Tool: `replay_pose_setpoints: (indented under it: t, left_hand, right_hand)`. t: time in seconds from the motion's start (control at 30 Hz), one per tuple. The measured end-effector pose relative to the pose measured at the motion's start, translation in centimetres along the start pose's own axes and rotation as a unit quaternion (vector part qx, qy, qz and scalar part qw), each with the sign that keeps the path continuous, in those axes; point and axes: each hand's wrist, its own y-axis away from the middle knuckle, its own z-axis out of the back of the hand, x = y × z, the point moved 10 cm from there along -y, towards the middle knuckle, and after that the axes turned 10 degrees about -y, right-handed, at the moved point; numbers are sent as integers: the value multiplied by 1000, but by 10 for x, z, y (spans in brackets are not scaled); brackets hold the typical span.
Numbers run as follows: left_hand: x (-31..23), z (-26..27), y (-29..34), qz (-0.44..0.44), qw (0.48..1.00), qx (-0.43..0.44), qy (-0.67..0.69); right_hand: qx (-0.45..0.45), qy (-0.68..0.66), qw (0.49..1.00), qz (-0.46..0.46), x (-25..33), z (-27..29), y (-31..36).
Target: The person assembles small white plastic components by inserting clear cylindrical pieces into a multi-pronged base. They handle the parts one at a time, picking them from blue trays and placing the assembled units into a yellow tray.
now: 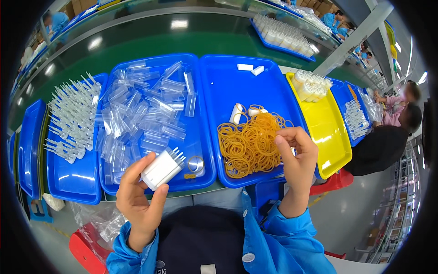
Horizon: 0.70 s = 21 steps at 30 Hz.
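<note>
Left of the rubber-band pile [248, 144], the left hand [139, 198] clamps a white pronged bundle [161, 171]; at the pile's right edge, the right hand [301, 160] curls, thumb near forefinger, whether pinching anything I can't tell!

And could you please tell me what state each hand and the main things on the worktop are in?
Left hand, fingers gripping the white pronged item.
White pronged item, held tilted, pronged end toward the right.
Right hand, thumb and index fingertips close together; whether they hold anything is unclear.
Rubber bands, loose, tangled heap.
Clear sleeves, loosely piled.
Yellow tray, holding white pieces at its far end.
</note>
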Motion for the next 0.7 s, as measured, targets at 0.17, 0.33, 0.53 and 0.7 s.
replay_pose_setpoints:
  t: [0.17,0.33,0.53,0.7]
  left_hand:
    - [5,-4,0,37,998,11,49]
    - [2,-6,-1,39,998,21,48]
    - [-4,-11,-3,26,998,32,49]
    - [-8,-22,-9,34,993,43,101]
  right_hand:
    - [-34,-96,992,-72,-20,8,-4]
    - [-28,-33,997,-56,-25,11,-4]
    - [-55,-67,996,-25,-7,21,-9]
    - [-73,-314,944,-73,-33,23,-16]
